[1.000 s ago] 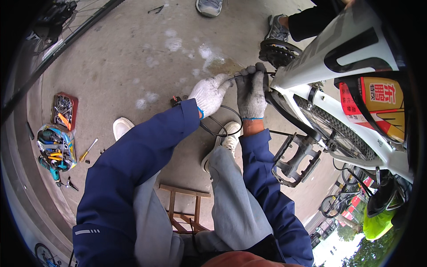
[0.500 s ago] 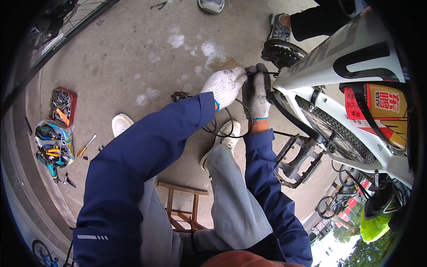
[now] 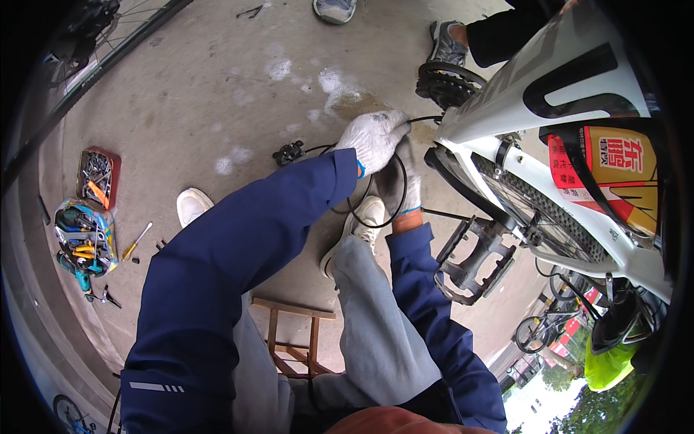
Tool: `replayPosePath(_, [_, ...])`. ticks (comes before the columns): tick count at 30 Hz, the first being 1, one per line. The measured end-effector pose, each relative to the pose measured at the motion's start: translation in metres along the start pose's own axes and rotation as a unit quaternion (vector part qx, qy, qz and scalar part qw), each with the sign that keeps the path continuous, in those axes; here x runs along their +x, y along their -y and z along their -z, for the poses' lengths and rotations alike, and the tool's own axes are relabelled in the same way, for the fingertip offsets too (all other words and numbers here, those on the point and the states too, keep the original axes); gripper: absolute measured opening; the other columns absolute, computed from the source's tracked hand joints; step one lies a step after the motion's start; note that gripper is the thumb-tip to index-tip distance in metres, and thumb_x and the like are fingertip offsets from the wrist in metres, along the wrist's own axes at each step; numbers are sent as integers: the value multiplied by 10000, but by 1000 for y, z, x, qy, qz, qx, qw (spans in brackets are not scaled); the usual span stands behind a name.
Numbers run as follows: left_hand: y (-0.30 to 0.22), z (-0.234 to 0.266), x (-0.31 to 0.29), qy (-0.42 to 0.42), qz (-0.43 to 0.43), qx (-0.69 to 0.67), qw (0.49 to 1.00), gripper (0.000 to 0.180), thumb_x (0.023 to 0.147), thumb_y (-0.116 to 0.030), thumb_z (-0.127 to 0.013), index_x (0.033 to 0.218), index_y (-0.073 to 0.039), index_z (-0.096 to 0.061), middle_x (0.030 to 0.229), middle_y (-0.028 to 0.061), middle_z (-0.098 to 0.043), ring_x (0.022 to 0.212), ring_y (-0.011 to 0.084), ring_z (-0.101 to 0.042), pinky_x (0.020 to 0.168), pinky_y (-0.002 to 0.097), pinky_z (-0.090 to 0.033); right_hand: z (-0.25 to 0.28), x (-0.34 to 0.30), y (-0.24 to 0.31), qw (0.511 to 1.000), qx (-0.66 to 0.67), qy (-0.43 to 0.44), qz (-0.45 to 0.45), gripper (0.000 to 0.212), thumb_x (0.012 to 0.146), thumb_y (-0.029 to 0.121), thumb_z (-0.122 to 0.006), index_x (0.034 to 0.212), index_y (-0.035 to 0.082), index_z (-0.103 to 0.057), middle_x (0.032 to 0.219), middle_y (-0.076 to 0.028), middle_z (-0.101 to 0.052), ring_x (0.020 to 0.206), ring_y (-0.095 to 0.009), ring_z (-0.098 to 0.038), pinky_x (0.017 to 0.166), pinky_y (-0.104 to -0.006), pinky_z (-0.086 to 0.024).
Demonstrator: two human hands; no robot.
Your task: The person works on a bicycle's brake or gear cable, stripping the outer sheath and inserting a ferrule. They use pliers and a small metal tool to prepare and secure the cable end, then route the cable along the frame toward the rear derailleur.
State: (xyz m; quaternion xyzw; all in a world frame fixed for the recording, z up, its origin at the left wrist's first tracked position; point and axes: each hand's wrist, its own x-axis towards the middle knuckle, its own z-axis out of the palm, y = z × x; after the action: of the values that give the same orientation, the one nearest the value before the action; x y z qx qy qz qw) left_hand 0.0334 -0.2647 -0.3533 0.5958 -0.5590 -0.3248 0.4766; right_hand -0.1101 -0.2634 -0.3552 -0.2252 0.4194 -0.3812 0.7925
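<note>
My left hand [image 3: 371, 142], in a whitish work glove, pinches a black bike cable [image 3: 425, 118] close to where it enters the white bike frame [image 3: 499, 116]. Below and partly behind it is my right hand [image 3: 406, 177], in a dirty grey-white glove; its fingers are smeared by motion and partly covered, so their grip is unclear. The cable's slack hangs in loops beneath both hands, over my shoe. To the left of my left hand, a small black mechanism that looks like a brake caliper [image 3: 289, 153] lies at the cable's other end.
The bike's pedal [image 3: 475, 260], chainring [image 3: 450, 83] and tyre [image 3: 557, 210] stand close on the right. Far left are a red tin of small parts [image 3: 99, 173], a bag of tools [image 3: 85, 235] and a screwdriver [image 3: 137, 242]. Another person's shoe [image 3: 448, 43] is beyond the chainring.
My right hand has dropped away from the frame, toward me and slightly left. My left hand has shifted slightly right, and more cable shows between it and the frame. The cable loops have moved.
</note>
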Motion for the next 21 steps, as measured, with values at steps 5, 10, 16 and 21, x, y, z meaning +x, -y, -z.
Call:
replayPosePath(5, [0, 13, 14, 110, 16, 13, 994, 394, 1034, -335, -633, 1290, -52, -731, 1239, 214, -735, 1170, 395, -685, 1022, 448, -538, 13, -25, -15, 995, -99, 7, -12, 545, 1105, 219, -621, 1579, 14, -447, 1478, -100, -601, 1309, -202, -603, 1082, -335, -512])
replayPosePath(10, [-14, 38, 32, 155, -63, 72, 983, 414, 1020, -418, -609, 1241, -103, -763, 1291, 115, -740, 1204, 374, -666, 1057, 471, -519, 23, -9, -1, 918, -385, -51, 77, 332, 1102, 164, -627, 1375, -24, -609, 1204, -101, -723, 1046, -184, -697, 884, -315, -585])
replayPosePath(16, [-26, 61, 5, 375, 175, -6, 910, 771, 848, -483, -733, 1493, -94, -566, 1413, 294, -649, 1218, 472, -672, 1040, 470, -535, 9, -11, -9, 949, -249, -71, 180, 228, 1120, 202, -606, 1226, 11, -674, 953, -32, -714, 823, -88, -632, 679, -247, -516])
replayPosePath(21, [9, 94, -41, 374, -141, 253, 881, 257, 909, -170, -617, 1065, -12, -747, 1234, 218, -713, 991, 394, -733, 899, 476, -587, 2, -11, -4, 980, -121, -103, 120, 227, 1117, 176, -604, 1285, 27, -637, 1038, -61, -719, 776, -80, -603, 636, -207, -493])
